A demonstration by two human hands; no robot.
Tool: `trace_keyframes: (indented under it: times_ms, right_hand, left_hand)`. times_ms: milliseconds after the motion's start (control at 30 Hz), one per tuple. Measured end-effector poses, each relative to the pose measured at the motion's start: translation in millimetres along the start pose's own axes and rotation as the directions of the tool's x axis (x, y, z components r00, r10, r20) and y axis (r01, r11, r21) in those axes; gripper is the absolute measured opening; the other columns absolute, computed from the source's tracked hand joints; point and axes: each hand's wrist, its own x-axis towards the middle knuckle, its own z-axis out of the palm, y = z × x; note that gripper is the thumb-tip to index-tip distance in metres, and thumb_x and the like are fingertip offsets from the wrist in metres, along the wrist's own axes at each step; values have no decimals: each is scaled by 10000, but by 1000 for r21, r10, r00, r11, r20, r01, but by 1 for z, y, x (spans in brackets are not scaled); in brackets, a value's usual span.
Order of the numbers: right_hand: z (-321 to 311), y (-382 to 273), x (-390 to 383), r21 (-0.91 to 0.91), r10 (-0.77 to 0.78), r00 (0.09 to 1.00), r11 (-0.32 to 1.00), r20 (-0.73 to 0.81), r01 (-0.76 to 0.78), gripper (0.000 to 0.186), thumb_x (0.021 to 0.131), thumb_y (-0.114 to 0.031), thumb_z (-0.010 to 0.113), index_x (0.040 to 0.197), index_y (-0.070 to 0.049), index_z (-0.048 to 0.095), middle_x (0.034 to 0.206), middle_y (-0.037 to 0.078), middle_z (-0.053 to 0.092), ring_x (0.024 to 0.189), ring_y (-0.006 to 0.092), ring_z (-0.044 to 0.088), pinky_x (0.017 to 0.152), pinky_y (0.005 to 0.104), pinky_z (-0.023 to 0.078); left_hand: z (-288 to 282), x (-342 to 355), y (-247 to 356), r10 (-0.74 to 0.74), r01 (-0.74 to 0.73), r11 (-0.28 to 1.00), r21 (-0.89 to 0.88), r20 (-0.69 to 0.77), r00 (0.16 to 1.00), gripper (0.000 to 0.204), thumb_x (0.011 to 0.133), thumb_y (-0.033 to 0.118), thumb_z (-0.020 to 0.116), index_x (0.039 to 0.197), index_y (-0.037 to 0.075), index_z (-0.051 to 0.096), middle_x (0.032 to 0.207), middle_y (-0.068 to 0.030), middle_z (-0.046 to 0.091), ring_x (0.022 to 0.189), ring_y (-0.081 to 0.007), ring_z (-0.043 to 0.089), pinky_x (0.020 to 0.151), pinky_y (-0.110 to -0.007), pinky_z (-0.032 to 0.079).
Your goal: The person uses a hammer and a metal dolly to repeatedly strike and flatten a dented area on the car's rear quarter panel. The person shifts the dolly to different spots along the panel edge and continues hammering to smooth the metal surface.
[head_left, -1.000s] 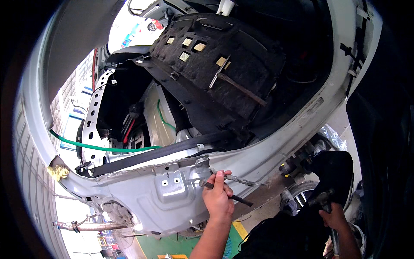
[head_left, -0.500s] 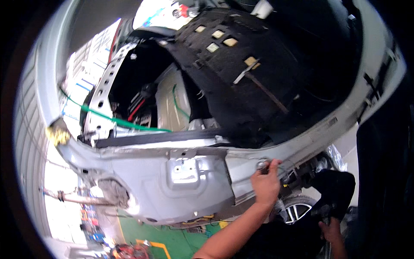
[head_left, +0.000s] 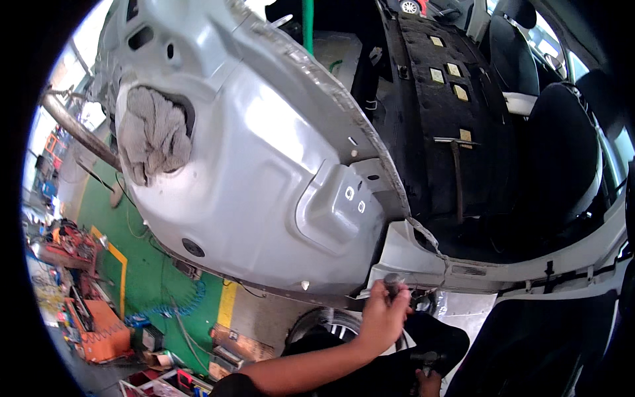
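My left hand (head_left: 383,319) is closed around a small, rounded metal block (head_left: 394,283). It is at the edge of a light grey panel piece (head_left: 397,248) on the car body. Lower and to the right, my right hand (head_left: 428,382) grips a hammer (head_left: 426,358) with a dark head, held close to my knee. The large bare grey body panel (head_left: 264,178) spreads out left of my left hand, with a raised bracket (head_left: 339,208) on it. A crumpled grey cloth (head_left: 153,132) is stuffed into the panel's round opening.
Another hammer (head_left: 458,178) lies on the black lining (head_left: 430,119) inside the car. Dark seats (head_left: 562,145) stand at the right. A wheel (head_left: 340,324) is beneath the panel. On the green floor (head_left: 139,278) are hoses, an orange machine (head_left: 102,331) and tools.
My view has swung left and closer to the panel, so the cloth-filled opening and floor tools show larger. Both hands keep their grip on the metal block and the hammer.
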Motion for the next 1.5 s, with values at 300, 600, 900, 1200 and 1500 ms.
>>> trace_keyframes:
  times_ms: [300, 600, 900, 1200, 1500]
  right_hand:
    - [7, -2, -1, -179, -98, 995, 979, -15, 94, 282, 960, -244, 746, 877, -16, 603, 610, 95, 598, 463, 236, 618, 438, 383, 520]
    - [5, 13, 3, -169, -205, 978, 966, -27, 197, 273, 972, -213, 734, 869, -12, 582, 606, 91, 603, 445, 219, 600, 417, 384, 478]
    - [1, 8, 4, -237, -168, 983, 960, -70, 147, 271, 984, -230, 726, 893, -33, 563, 614, 76, 582, 460, 206, 603, 421, 368, 502]
    - [1, 1, 7, -210, -120, 992, 972, -48, 107, 290, 964, -218, 749, 891, -14, 557, 653, 85, 593, 464, 206, 595, 428, 371, 492]
    - [8, 1, 8, -274, -154, 987, 952, -43, 137, 333, 959, -264, 761, 913, -7, 553, 667, 99, 615, 482, 218, 627, 432, 383, 495]
  left_hand:
    - [-47, 33, 110, 731, -708, 645, -289, -37, 681, 238, 996, -22, 667, 1231, -54, 679, 1195, -124, 717, 1128, -190, 687, 1049, -337, 516]
    - [-28, 79, 97, 792, -791, 611, -22, 40, 610, 206, 976, -82, 663, 1178, -42, 669, 1123, -129, 744, 1050, -163, 707, 938, -275, 551]
    - [-20, 104, 72, 845, -839, 493, 231, 102, 524, 165, 976, -68, 665, 1121, 5, 638, 1084, -79, 722, 1008, -98, 670, 885, -243, 537]
    - [-38, 92, 93, 873, -884, 442, 150, 155, 462, 162, 993, -56, 654, 1147, -19, 623, 1081, -97, 721, 1008, -142, 694, 907, -260, 545]
    - [-28, 100, 88, 857, -881, 446, 156, 210, 471, 129, 1014, -27, 635, 1141, -5, 627, 1083, -85, 713, 1004, -144, 687, 912, -267, 549]
